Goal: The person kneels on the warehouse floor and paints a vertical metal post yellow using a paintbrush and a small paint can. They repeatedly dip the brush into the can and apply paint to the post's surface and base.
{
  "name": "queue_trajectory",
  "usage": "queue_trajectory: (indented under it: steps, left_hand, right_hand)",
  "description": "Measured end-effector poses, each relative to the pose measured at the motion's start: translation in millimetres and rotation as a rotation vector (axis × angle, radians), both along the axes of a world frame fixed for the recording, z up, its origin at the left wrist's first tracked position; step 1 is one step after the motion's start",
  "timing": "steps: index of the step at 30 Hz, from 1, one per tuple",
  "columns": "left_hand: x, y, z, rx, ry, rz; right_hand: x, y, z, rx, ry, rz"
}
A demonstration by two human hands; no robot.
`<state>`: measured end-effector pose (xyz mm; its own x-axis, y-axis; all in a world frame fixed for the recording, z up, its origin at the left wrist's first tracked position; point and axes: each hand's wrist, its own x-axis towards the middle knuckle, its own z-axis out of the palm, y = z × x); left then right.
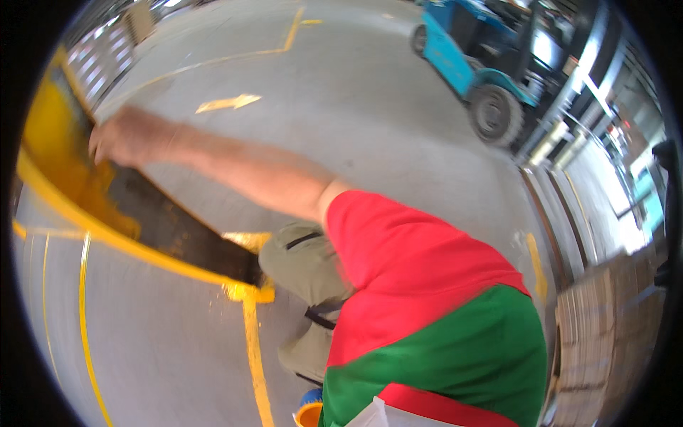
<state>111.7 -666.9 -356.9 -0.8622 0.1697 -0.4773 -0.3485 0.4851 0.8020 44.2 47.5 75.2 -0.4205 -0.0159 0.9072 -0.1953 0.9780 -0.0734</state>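
My bare right arm stretches out from a red and green short sleeve. At its end my right hand [131, 135], smeared by motion, is at the upper edge of a long metal piece [142, 206]. The fingers are bent down and closed; what they hold, if anything, I cannot make out. This piece has a bright yellow rim, yellow coating on its upper part and a bare dark stretch lower down. Its low end sits beside my bent knee [299, 260], by a yellow patch on the floor. My left hand is out of view.
An orange and blue object [308, 413] shows partly at the lower edge. A light blue forklift [462, 60] stands back right. Stacked flat cardboard [587, 334] is at the right. Yellow lines and an arrow [228, 104] mark the grey floor.
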Motion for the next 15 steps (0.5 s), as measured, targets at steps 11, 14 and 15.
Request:
queue_trajectory:
  steps: [11,14,15]
  left_hand:
    - [80,-55,-11,0.052,0.107,0.277]
    - [92,-56,-17,0.088,0.139,0.321]
    - [95,-55,-17,0.093,0.145,0.332]
  right_hand:
    - [41,-61,-103,0.009,-0.065,-0.051]
    - [55,-62,-95,-0.096,-0.343,-0.003]
    - [51,-52,-81,-0.089,-0.409,-0.016]
